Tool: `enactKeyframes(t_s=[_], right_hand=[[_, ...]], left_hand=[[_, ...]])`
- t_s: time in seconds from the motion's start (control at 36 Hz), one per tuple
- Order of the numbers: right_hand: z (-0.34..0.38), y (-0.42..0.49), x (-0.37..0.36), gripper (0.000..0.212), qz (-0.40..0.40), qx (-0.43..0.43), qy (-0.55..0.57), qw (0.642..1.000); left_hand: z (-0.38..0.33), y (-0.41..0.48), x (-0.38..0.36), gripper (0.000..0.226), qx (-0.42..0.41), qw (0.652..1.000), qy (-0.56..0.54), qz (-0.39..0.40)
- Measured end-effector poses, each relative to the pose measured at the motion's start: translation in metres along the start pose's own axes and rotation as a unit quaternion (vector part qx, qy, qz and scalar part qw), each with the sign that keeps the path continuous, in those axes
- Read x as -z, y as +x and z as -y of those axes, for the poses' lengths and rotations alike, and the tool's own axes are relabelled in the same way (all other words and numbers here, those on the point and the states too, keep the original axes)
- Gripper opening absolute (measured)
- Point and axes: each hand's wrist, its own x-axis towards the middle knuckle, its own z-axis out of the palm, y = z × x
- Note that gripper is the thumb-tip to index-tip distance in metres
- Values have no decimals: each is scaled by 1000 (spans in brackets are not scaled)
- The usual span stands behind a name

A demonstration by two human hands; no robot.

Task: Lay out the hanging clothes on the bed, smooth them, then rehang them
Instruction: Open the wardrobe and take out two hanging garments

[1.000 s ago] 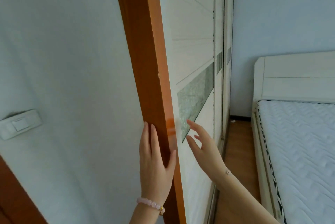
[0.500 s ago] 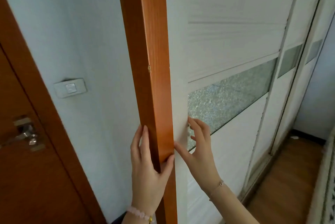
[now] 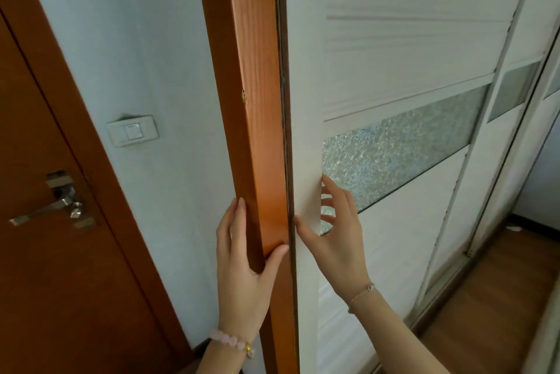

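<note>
Head cam: L hand (image 3: 242, 276) gripped orange frame (image 3: 254, 100), thumb across front; R hand (image 3: 339, 240) spread wide, fingertips on sliding door (image 3: 394, 70) edge. Door closed or nearly; clothes unseen, prob. inside. Task barely begun, all steps left.

No legible text — none anywhere

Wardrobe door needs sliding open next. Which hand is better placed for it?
Right. The right hand has its thumb and fingertips on the white door at its edge, beside the seam, so it can likely push it along. The left hand grips the orange frame, which looks fixed.
</note>
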Motion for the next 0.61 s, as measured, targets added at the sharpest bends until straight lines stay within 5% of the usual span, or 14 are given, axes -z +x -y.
enactKeyframes(t_s=[0.28, 0.44, 0.53, 0.61], right_hand=[[-16, 20, 22, 70, -23, -22, -3, 999], [-26, 37, 43, 66, -30, -37, -18, 999], [-34, 45, 52, 66, -40, -34, -41, 998], [-46, 54, 61, 67, -46, -23, -72, 996]], left_hand=[[-5, -27, 0, 49, -100, 990, 89, -36], [-25, -53, -35, 32, -267, 957, 85, 73], [-31, -42, -68, 35, -195, 968, 90, 128], [-38, -21, -102, 66, -59, 981, 55, 177]])
